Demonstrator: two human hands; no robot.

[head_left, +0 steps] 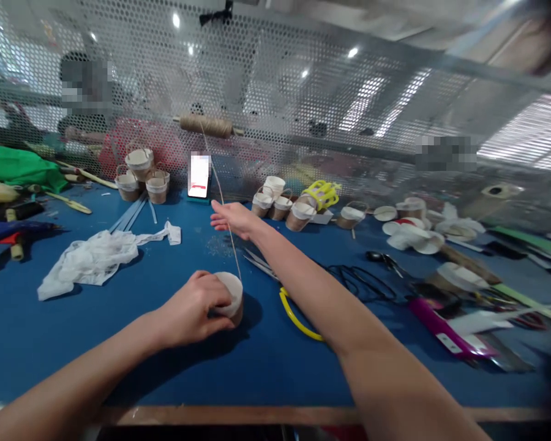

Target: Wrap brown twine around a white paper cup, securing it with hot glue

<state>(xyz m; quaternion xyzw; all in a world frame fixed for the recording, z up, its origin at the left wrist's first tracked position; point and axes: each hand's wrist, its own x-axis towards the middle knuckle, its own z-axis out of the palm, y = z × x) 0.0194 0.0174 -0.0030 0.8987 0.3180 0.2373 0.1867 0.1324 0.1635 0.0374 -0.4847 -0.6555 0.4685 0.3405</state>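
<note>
My left hand (199, 306) is closed around a small round pot (233, 285) with a pale rim and a brown side, fingers over the rim. A thin twine (217, 177) runs slanting from the pot up to a twine spool (206, 125) on a rod at the mesh. Reaching forward, my right hand (233, 219) is beside the twine with its fingers stretched out, and the strand crosses in front of it. Under my right forearm lie yellow-handled scissors (298, 318), partly hidden.
Small handled baskets (140, 160) stand at the back left, others (280, 205) at the back centre. A lit phone (199, 176) leans upright between them. White cloth (92, 260) lies left. A purple tool (450, 331), dark cord (353, 278) and scraps crowd the right. Metal mesh rises behind.
</note>
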